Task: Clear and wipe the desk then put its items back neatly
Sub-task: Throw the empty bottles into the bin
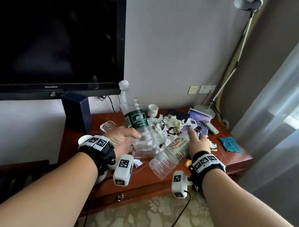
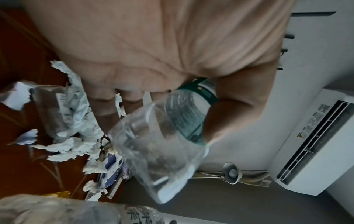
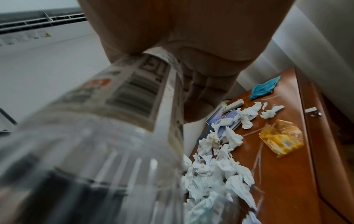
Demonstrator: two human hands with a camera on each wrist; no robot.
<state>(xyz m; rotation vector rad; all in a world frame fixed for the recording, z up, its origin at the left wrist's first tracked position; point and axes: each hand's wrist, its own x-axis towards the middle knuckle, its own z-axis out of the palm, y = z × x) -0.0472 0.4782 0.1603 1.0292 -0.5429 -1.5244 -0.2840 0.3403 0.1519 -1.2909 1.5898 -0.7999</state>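
My left hand (image 1: 123,138) grips a clear water bottle with a green label (image 1: 136,122) and holds it tilted above the red-brown desk (image 1: 236,158); the bottle (image 2: 162,144) fills the left wrist view below the palm (image 2: 134,60). My right hand (image 1: 198,143) holds a second clear bottle with a pale label (image 1: 170,153), its base towards me and the index finger stretched forward. In the right wrist view that bottle (image 3: 114,121) sits between thumb and fingers (image 3: 203,91). Crumpled white tissues (image 1: 169,124) litter the desk's middle.
On the desk are a white cup (image 1: 152,110), a glass ashtray (image 1: 108,126), a dark blue box (image 1: 78,112), a booklet (image 1: 199,117), a remote (image 1: 210,127), a teal cloth (image 1: 231,144), a yellow wrapper (image 3: 281,136) and a lamp base (image 1: 205,110). A television (image 1: 51,36) hangs at left.
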